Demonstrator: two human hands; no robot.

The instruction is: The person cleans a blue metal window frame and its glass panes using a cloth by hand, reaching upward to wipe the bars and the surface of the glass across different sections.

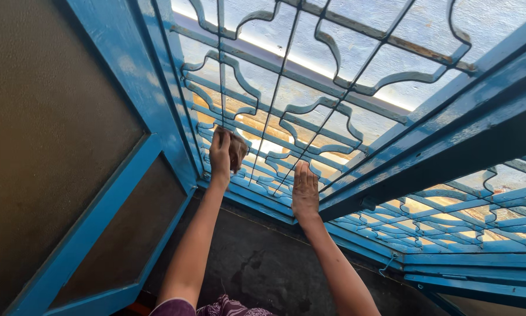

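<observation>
A blue-painted metal window grille point(310, 111) with curved ornamental bars fills the upper view. My left hand point(221, 157) is raised to it and grips a small brownish cloth point(238, 150), pressed against the bars near the left side of the frame. My right hand point(304, 192) rests flat with fingers together against the lower bars, a little to the right and below the left hand. Both forearms reach up from the bottom of the view.
An open blue window shutter point(93, 228) with dark panels stands at the left. A thick blue frame post point(438, 158) divides this grille from another grille section at the right. A dark sill point(263, 263) lies below, with a small hook point(387, 264) at the right.
</observation>
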